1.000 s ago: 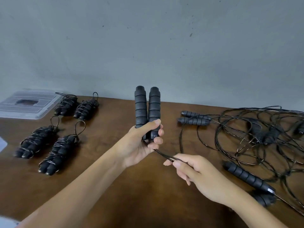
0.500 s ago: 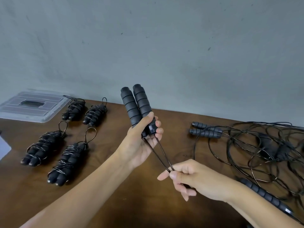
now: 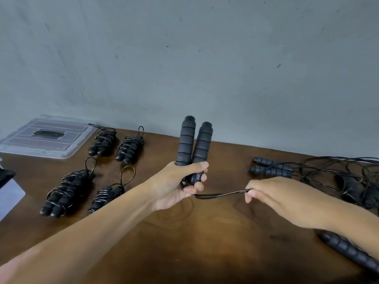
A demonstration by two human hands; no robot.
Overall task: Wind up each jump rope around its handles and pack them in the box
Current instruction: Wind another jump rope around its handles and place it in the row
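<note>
Fingers (image 3: 196, 184) of the left hand (image 3: 176, 185) are curled round the bottom ends of a pair of black foam handles (image 3: 193, 144), which stand side by side and nearly upright, tipped a bit to the right. Over on the other side, the right hand (image 3: 272, 195) has its fingertips pinched on the doubled cord (image 3: 221, 194) coming out of the handle bases, so the two strands run together in a shallow sag between the hands, above the desk (image 3: 205, 242).

Looks like the very start of the wind on this rope, no turns on the handles yet.

Further out: four finished bundles (image 3: 67, 191) lie on the left part of the desk, each with a little loop sticking out the top. The clear plastic box (image 3: 47, 138) sits at the far left against the wall with its lid on, so nothing seems to be packed yet. On the right there's a loose tangle of cords (image 3: 348, 181) with another pair of handles (image 3: 270, 169) at its near edge, and one more handle (image 3: 348, 249) under the right forearm.

What could go sideways, imo: the cord being held probably trails back into that tangle, so pulling it round the handles could drag the other ropes along or snag. The grip is also low on the handles, so they could splay apart once tension comes on. And slack in the strands means loose wraps that slide off.
</note>
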